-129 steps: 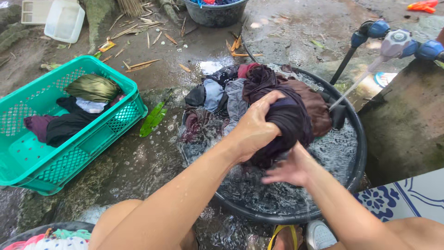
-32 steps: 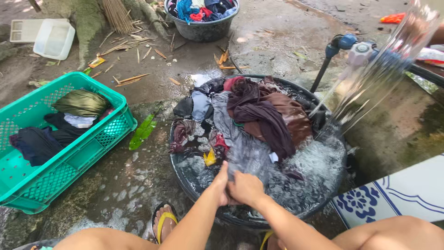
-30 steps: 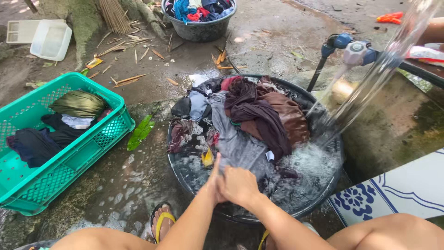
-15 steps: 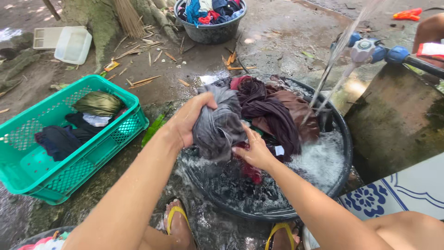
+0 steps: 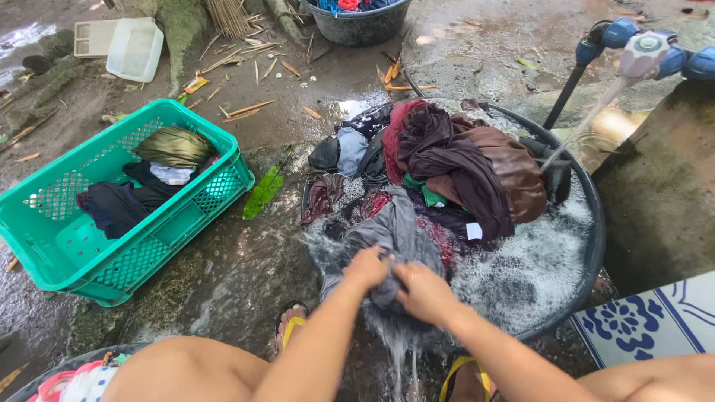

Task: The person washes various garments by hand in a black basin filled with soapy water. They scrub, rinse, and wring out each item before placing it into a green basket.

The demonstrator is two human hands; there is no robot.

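Note:
My left hand (image 5: 366, 269) and my right hand (image 5: 421, 292) both grip a wet grey garment (image 5: 392, 232) over the near side of a round black wash basin (image 5: 592, 253). Water streams down from the cloth below my hands. The basin holds foamy water (image 5: 521, 272) and a heap of dark clothes (image 5: 454, 160), maroon, brown and grey, piled at its far side. A thin jet of water falls into the basin from a tap with blue handles (image 5: 644, 48) at the upper right.
A green plastic crate (image 5: 67, 257) with several dark clothes stands at the left on wet ground. Another basin of clothes (image 5: 357, 18) sits at the top, a white tray (image 5: 134, 48) at top left. A mossy concrete block (image 5: 659, 186) and a blue-patterned tile (image 5: 648, 324) lie at the right.
My hands came down from the raised bundle of grey cloth to the basin's near edge, where they now squeeze it together. The view has tilted a little.

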